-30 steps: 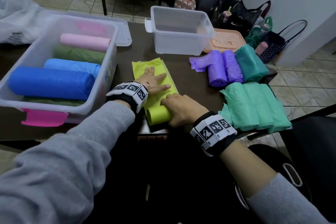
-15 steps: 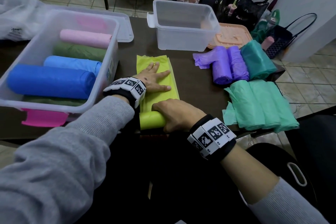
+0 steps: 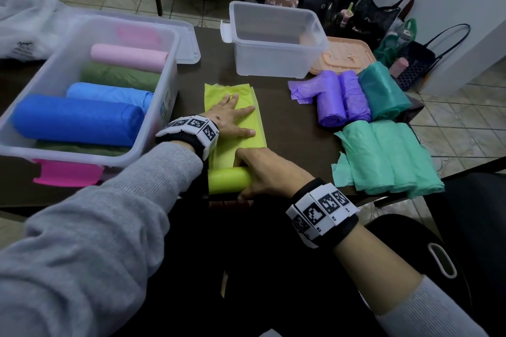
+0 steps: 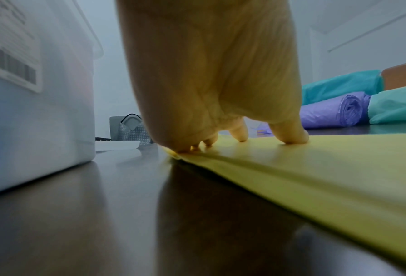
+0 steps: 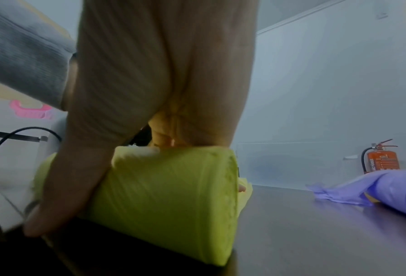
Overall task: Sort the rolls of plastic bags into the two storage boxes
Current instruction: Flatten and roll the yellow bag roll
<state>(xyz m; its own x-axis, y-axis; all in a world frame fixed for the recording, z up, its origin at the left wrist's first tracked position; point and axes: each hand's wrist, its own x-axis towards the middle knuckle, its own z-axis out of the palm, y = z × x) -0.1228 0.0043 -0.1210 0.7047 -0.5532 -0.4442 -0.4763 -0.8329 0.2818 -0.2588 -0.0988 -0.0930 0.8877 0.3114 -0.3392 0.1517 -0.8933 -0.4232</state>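
Note:
A yellow-green roll of bags (image 3: pixel 228 179) (image 5: pixel 164 196) lies at the table's near edge, its unrolled strip (image 3: pixel 246 101) (image 4: pixel 315 168) stretching away over the dark table. My right hand (image 3: pixel 262 169) (image 5: pixel 136 186) grips the rolled part, fingers over the top and thumb on the near side. My left hand (image 3: pixel 232 117) (image 4: pixel 232 138) lies flat on the strip, fingers spread and pressing down. The big clear box (image 3: pixel 175 44) at left holds blue, light blue, green and pink rolls. A smaller clear box (image 3: pixel 273 63) stands empty at the back.
Two purple rolls (image 3: pixel 342 98), a teal roll (image 3: pixel 383 90) and a pile of mint green rolls (image 3: pixel 391 159) lie at the right. A peach lid (image 3: pixel 347 55) sits behind them, a clear lid (image 3: pixel 189 46) behind the big box. Bags stand on the floor beyond.
The roll under my right hand has come back toward the table's near edge, leaving more strip laid out. My left hand stays flat on the strip.

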